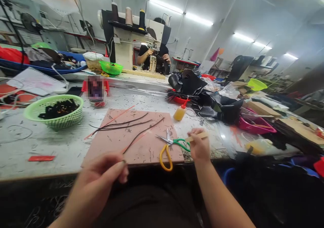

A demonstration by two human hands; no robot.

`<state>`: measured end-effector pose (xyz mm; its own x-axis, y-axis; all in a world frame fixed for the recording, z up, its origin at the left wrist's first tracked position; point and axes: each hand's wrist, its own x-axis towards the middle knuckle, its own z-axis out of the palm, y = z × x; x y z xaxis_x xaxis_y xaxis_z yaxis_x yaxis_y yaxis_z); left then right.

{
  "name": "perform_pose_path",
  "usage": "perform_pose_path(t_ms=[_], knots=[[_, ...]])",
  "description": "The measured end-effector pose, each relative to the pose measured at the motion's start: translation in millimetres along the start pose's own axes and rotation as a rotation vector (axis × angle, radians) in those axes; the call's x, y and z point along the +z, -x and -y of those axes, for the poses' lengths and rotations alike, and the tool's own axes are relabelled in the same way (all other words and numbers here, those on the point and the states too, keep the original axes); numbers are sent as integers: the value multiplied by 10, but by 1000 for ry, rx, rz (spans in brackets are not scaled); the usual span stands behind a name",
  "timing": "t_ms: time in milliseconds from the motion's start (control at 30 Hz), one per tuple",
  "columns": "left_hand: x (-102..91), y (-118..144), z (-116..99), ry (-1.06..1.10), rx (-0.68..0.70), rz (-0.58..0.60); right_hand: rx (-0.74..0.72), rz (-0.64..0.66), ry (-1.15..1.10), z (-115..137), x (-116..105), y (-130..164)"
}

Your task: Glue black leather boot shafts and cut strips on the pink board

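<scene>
My left hand (106, 174) is closed in a pinch at the near end of a thin dark cord (144, 131), which runs away to the upper right over a pink board (149, 155). My right hand (200, 148) is closed around a flat, pale tan stick (203, 135), just beyond the board's right edge. Open-bladed scissors (169, 142) with one green and one yellow handle lie between my hands, the yellow loop reaching past the front edge. More dark cords (126, 123) rest on the board, near a thin orange-red strip (121, 113).
Left stands a green basket (54, 122) of black pieces, with a red strip (42, 158) before it. A yellow-liquid bottle (179, 112) stands behind the board. Black leather-like pieces (215, 103) and a pink bin (258, 129) are right. A person (153, 54) works at a sewing machine (125, 47) behind.
</scene>
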<state>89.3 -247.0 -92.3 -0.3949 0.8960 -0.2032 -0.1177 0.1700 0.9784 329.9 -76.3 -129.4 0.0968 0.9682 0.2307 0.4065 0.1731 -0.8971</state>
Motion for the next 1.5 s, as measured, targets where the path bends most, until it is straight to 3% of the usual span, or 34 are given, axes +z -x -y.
perform_pose_path(t_ms=[100,233,400,567,633,700,867,1067,1233,1500], knots=[[173,-108,177,32,-28,113,-77,234,-295,274,415,456],[111,-74,311,37,-30,211,-106,645,-707,480,753,918],[-62,86,304,81,-68,182,-245,812,-598,589,874,1121],[-153,164,314,145,-45,61,-710,811,-265,663,923,1061],[-179,183,326,199,-26,64,-814,786,-159,707,922,1003],[-195,197,338,252,-9,58,-761,801,-174,760,914,966],[-208,213,340,378,-48,-6,-376,852,-270,836,936,1046],[-238,260,291,502,-109,-140,30,834,-622,779,1043,1195],[-263,309,295,581,-129,-171,191,889,-842,822,1116,1265],[-284,325,336,533,-58,-138,252,932,-860,888,1186,1354]])
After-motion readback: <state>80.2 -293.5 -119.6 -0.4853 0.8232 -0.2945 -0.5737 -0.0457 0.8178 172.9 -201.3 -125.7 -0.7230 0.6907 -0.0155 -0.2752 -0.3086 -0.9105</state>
